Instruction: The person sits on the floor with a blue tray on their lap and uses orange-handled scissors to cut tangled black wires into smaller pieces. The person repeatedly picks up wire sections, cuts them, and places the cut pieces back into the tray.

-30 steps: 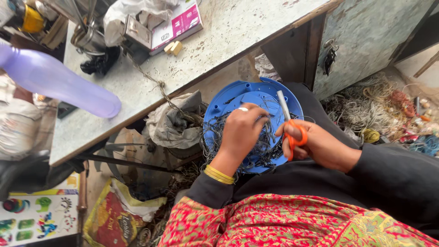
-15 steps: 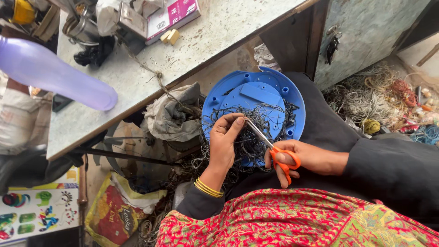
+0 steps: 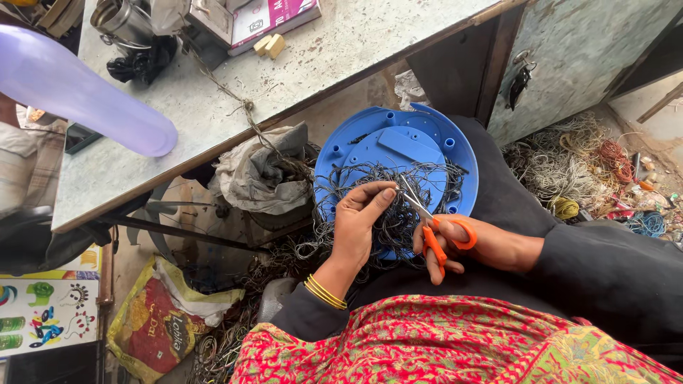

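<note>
A round blue plastic tray (image 3: 370, 146) rests on my lap, holding a tangle of thin dark wires (image 3: 398, 213). My left hand (image 3: 359, 224) pinches a strand of wire between thumb and fingers above the tangle; it wears yellow bangles at the wrist. My right hand (image 3: 477, 245) grips orange-handled scissors (image 3: 435, 231), whose blades are parted and point up-left at the pinched strand, right beside my left fingertips.
A worn grey table (image 3: 213, 107) stands ahead with a lilac plastic bottle (image 3: 78, 96), a pink-white box (image 3: 274, 18) and metal parts. A grey cloth (image 3: 252, 178) hangs under its edge. Heaps of scrap wire (image 3: 576, 163) lie at right, a red-yellow sack (image 3: 153, 323) at lower left.
My right hand swung the scissors from pointing upward down to the wire pinched by my left hand, and the blades have opened. My left hand lifted a strand from the tangle.
</note>
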